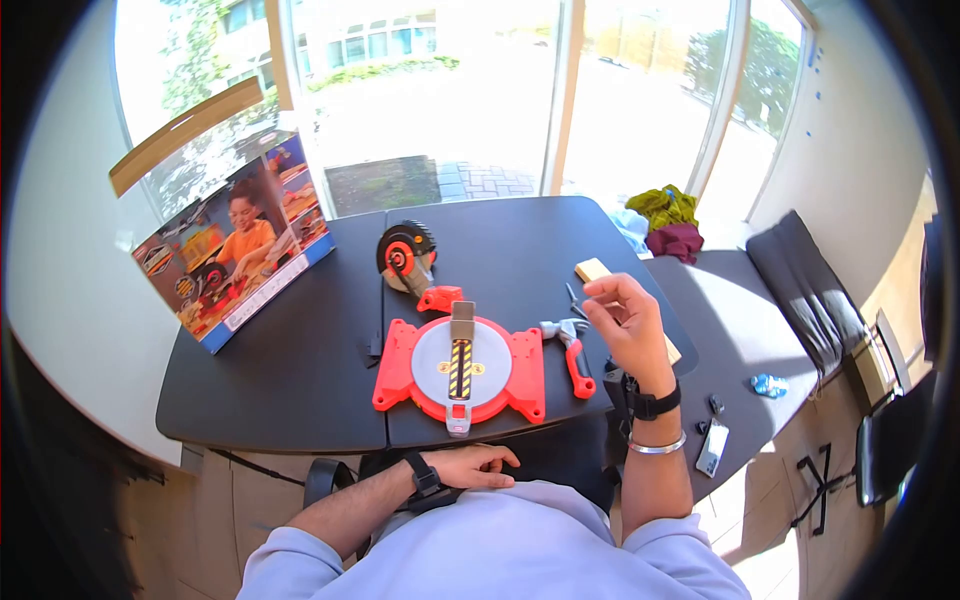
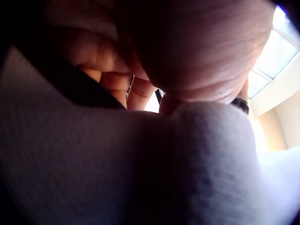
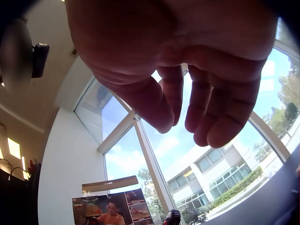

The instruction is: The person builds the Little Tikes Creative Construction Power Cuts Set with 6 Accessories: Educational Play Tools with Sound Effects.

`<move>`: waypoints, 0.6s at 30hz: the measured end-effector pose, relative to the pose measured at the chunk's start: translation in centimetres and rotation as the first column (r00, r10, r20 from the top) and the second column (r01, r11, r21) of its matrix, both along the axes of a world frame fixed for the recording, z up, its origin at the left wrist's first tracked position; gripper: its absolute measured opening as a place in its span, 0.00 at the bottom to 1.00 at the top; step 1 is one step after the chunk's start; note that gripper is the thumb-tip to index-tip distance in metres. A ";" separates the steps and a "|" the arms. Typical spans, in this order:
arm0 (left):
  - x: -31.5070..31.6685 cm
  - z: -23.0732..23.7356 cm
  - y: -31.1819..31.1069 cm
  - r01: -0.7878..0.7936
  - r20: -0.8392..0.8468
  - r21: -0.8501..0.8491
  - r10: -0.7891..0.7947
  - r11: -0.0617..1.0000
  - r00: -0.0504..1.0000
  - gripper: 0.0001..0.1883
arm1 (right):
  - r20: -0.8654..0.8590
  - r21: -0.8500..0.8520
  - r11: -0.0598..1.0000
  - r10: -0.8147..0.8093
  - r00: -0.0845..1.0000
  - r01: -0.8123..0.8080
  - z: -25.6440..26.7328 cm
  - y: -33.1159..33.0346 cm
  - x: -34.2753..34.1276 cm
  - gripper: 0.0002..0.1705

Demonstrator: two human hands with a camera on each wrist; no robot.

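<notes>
On my feed I saw a red plastic base (image 1: 525,362), a round grey disc (image 1: 432,375) with 2 yellow marks (image 1: 478,369), a narrow strip (image 1: 460,378) diagonally striped yellow and black, and a red-handled, grey-headed claw hammer (image 1: 578,370).

Daylight glares through overexposed windows (image 1: 430,110); the left wrist view is dim

The right forearm (image 1: 658,485) reaches forward from its pushed-up sleeve (image 1: 685,555), and the right hand (image 1: 630,320) is raised in the air, its fingers (image 3: 222,110) and thumb (image 3: 147,105) bent in a loose curve. The left forearm (image 1: 345,512) angles inward across the waist; the left hand (image 1: 470,466) lies low and close to the torso (image 1: 490,545), back upward, its fingers relaxed and slightly curled.
</notes>
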State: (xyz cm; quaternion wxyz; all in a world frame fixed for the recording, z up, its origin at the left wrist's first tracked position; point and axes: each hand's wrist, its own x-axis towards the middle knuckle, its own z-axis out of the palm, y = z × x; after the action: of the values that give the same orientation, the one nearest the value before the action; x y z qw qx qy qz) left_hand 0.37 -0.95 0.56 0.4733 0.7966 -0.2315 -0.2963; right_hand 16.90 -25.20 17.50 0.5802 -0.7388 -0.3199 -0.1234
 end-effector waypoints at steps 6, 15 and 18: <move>-0.1 0.2 0.2 -0.027 -0.066 -0.040 0.025 0.999 0.998 0.25 | 0.398 -0.077 0.901 0.420 0.816 -0.426 7.7 -0.7 -10.6 0.06; 0.1 1.2 -0.1 -0.025 -0.121 -0.064 0.017 0.998 0.993 0.25 | 0.512 0.376 0.049 0.821 0.252 -0.925 5.3 1.1 -19.7 0.17; 0.2 1.4 -0.1 -0.056 -0.148 -0.004 0.054 0.998 0.988 0.26 | 0.654 0.469 -0.084 0.701 0.282 -0.879 4.3 3.8 -21.2 0.21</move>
State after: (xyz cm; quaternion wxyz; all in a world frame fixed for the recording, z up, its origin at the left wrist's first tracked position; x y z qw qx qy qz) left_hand 0.54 -1.08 1.99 0.5005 0.7766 -0.1749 -0.3403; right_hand -4.28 -21.36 21.83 0.7536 -0.0381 -0.6547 0.0447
